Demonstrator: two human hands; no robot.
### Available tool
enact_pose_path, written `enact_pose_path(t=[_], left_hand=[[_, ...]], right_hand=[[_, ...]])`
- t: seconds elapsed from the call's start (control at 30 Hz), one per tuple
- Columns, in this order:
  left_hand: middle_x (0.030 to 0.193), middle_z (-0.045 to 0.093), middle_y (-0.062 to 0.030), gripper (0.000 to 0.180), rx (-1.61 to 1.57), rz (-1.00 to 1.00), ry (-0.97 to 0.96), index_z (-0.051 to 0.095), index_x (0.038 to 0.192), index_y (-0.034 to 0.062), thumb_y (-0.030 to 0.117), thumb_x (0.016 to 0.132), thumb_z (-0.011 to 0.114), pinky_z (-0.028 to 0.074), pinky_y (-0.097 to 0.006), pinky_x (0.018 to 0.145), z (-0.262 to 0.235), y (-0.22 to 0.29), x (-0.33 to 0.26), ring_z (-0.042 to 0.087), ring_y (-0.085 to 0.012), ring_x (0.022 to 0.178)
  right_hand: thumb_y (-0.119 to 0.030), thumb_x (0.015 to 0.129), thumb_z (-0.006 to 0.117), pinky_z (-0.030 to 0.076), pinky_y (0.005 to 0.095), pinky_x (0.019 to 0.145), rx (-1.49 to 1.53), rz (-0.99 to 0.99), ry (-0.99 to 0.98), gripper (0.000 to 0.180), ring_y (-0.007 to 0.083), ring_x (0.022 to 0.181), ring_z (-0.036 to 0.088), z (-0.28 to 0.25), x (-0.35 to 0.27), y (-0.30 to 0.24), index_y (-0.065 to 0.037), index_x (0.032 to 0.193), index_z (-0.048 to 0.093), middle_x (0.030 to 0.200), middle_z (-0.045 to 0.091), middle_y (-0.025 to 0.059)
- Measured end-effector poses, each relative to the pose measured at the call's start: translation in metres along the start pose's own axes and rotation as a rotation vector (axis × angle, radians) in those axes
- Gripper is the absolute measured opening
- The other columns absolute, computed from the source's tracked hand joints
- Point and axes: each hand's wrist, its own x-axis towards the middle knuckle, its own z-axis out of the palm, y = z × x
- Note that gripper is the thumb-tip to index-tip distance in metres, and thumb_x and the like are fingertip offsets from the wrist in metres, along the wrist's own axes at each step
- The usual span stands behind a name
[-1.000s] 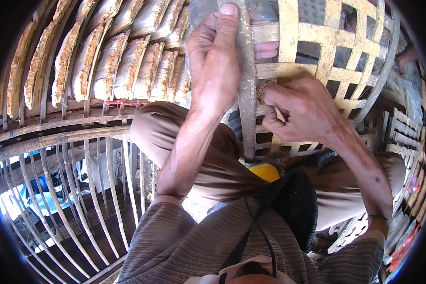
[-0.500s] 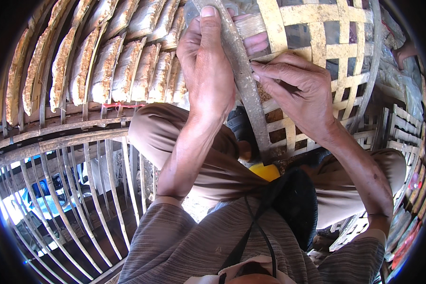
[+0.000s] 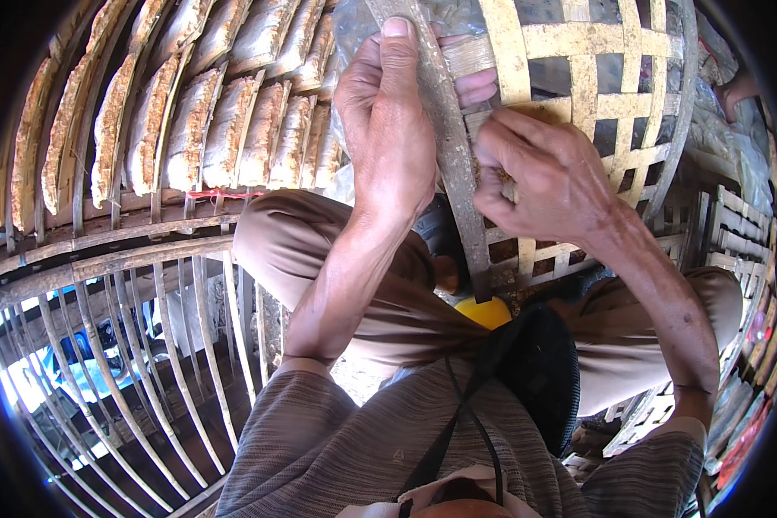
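An open-weave bamboo basket (image 3: 584, 91) stands tilted in front of me, between my knees. My left hand (image 3: 390, 151) is closed on its flat grey rim strip (image 3: 460, 177). The thumb lies along the near face, and fingertips show through a gap in the weave behind. My right hand (image 3: 546, 177) is at the weave just right of that strip, with its fingers curled in a pinch. What sits between those fingertips, if anything, is hidden by the hand.
At upper left, rows of pale slabs with rough brown edges (image 3: 194, 129) rest on slatted bamboo. Below them is a barred bamboo frame (image 3: 112, 268). More woven baskets (image 3: 738, 224) and clear plastic sheeting (image 3: 738, 164) lie at right. Something yellow (image 3: 483, 312) shows between my legs.
My right hand has drawn back from the rim strip and rolled, its fingers curling tighter. My left hand and the rim have shifted slightly to the right.
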Motion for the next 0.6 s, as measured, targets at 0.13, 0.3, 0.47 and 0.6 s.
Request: enact_pose_path(t=[0.13, 0.3, 0.47, 0.6], left_hand=[[0.118, 0.063, -0.0188, 0.049, 0.079, 0.007, -0.096, 0.053, 0.129, -0.0081, 0.038, 0.114, 0.044, 0.066, -0.051, 0.088, -0.017, 0.007, 0.009, 0.076, -0.041, 0.096], [0.12, 0.062, -0.0234, 0.047, 0.019, 0.013, -0.027, 0.051, 0.131, -0.0046, 0.039, 0.114, 0.041, 0.065, -0.052, 0.091, -0.045, 0.02, 0.02, 0.075, -0.0429, 0.101], [0.121, 0.064, -0.0233, 0.046, -0.135, -0.04, -0.046, 0.051, 0.131, -0.0042, 0.038, 0.113, 0.045, 0.062, -0.051, 0.097, -0.047, 0.017, 0.03, 0.074, -0.0403, 0.103], [0.11, 0.072, -0.0208, 0.025, 0.079, -0.048, -0.14, 0.055, 0.124, -0.0064, 0.012, 0.108, 0.057, 0.064, -0.038, 0.094, -0.044, 0.024, 0.034, 0.076, -0.0282, 0.099]], right_hand=[[-0.02, 0.081, 0.079, 0.061, 0.0412, 0.076, 0.034, 0.104, 0.019, 0.03, 0.0248, 0.086, 0.071, -0.041, -0.004, 0.018, -0.005, 0.104, 0.066, 0.105, 0.07, 0.0129], [-0.048, 0.092, 0.076, 0.057, 0.0413, 0.085, -0.697, 0.397, 0.428, 0.063, 0.024, 0.1, 0.069, -0.128, 0.013, 0.063, -0.003, 0.134, 0.064, 0.116, 0.071, 0.0173], [-0.06, 0.093, 0.071, 0.05, 0.0351, 0.087, -0.139, 0.873, 0.481, 0.08, 0.0201, 0.102, 0.065, -0.173, -0.017, 0.085, -0.005, 0.149, 0.057, 0.126, 0.069, 0.0139], [-0.046, 0.101, 0.071, 0.042, 0.0213, 0.056, -0.024, 0.944, 0.474, 0.056, 0.0038, 0.07, 0.061, -0.198, -0.016, 0.065, -0.006, 0.14, 0.065, 0.105, 0.073, 0.0023]])
